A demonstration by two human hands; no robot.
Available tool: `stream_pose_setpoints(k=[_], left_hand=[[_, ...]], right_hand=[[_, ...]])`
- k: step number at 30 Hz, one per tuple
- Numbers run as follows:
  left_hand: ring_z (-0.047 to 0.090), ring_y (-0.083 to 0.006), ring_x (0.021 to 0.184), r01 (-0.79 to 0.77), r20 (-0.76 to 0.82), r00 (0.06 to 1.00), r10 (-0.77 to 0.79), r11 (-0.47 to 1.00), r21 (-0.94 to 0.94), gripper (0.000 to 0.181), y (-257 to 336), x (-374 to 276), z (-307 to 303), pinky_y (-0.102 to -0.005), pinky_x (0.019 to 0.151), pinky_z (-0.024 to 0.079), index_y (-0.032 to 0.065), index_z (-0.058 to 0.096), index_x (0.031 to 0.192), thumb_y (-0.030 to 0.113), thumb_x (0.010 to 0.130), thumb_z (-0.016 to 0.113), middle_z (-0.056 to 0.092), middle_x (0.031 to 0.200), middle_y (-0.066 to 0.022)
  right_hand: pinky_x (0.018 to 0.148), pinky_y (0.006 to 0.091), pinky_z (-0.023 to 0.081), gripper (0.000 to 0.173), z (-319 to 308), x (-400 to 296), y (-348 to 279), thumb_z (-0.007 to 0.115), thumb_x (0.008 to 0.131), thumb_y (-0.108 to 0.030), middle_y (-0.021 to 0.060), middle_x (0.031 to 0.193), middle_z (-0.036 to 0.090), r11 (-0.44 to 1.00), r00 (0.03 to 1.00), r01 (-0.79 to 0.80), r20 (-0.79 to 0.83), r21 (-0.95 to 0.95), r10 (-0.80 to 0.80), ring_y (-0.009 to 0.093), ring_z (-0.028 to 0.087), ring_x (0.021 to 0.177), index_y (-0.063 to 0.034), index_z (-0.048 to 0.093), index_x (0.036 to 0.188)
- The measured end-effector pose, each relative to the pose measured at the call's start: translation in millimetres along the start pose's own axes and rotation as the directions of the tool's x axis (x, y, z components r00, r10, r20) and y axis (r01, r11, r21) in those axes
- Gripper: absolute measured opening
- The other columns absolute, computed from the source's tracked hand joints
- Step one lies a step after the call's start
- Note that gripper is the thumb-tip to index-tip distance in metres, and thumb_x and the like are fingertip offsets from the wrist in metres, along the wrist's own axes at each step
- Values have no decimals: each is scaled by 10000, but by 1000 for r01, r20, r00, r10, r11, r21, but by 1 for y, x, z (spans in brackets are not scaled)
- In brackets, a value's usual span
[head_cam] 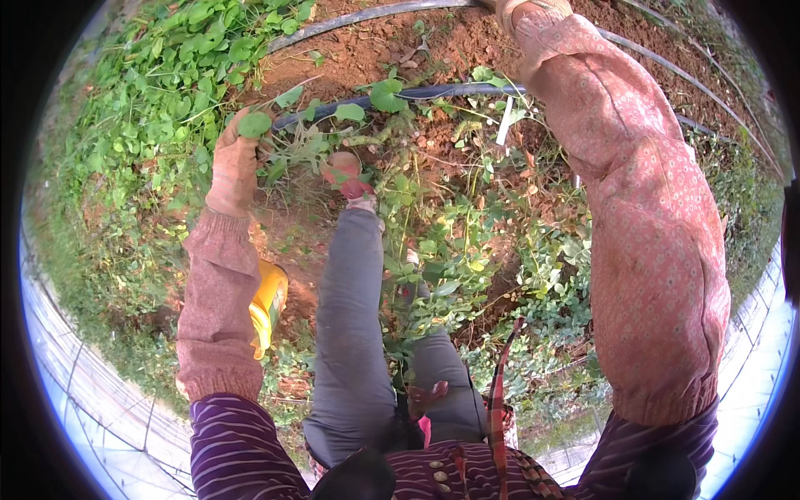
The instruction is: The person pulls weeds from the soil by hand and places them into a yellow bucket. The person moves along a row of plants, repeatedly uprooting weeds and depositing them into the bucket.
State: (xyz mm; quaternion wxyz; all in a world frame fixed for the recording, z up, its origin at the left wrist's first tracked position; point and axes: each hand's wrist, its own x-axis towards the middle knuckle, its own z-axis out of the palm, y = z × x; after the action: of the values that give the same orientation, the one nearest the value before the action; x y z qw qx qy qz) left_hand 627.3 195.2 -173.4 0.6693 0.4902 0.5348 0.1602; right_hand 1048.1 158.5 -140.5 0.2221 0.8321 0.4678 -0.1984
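My left hand, in a tan work glove, is closed around a bunch of leafy green stems. Round leaves stick out above and beside its fingers. At the top edge, only the cuff and part of my gloved right hand show, and its fingers are cut off by the frame. Beneath that hand lies reddish-brown soil. A black irrigation hose runs across the ground between my hands, partly covered by leaves and stems.
Dense round-leaved plants cover the ground at the left. A second hose curves along the top. Low leafy plants grow around my legs. Something yellow lies beside my left forearm. A white strip stands near the black hose.
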Motion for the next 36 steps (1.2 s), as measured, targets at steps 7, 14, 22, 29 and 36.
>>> stream_pose_setpoints(k=[7,14,22,29,36], left_hand=[[419,-75,646,200,-314,905,-286,939,-278,274,44,-41,-65,-219,560,326,99,630,1057,349,947,609,455,760,43],[566,-231,814,229,64,926,-371,691,685,485,-26,28,17,-333,728,430,46,661,1071,491,887,602,598,886,-115],[624,-337,1113,307,-133,832,-538,247,919,635,-62,84,76,-408,936,482,30,688,1140,567,810,614,667,1163,-199],[652,-227,956,461,-91,868,-488,727,509,497,-46,51,64,-378,818,520,45,640,1229,336,825,653,672,1090,-104],[594,-182,779,393,-225,905,-362,913,112,607,4,17,-47,-326,700,484,-10,545,1293,354,829,689,673,981,-96]], right_hand=[[881,407,541,336,-4,-4,-10,703,810,-356,126,1104,702,998,999,-12,49,-60,15,285,667,1058,-128,739,1055],[890,408,539,324,-13,-4,-24,713,807,-322,123,1134,696,989,994,-67,74,-131,78,288,660,1081,-140,736,1074],[900,410,538,320,-22,5,-33,724,804,-284,119,1167,688,967,989,-65,115,-245,96,292,652,1107,-153,734,1096],[916,419,532,337,-15,25,-29,713,818,-247,119,1204,674,972,981,-112,131,-207,141,309,635,1141,-151,723,1141],[928,426,529,321,-20,38,-13,710,826,-244,104,1208,676,979,970,-134,181,-155,161,307,628,1156,-139,728,1129]])
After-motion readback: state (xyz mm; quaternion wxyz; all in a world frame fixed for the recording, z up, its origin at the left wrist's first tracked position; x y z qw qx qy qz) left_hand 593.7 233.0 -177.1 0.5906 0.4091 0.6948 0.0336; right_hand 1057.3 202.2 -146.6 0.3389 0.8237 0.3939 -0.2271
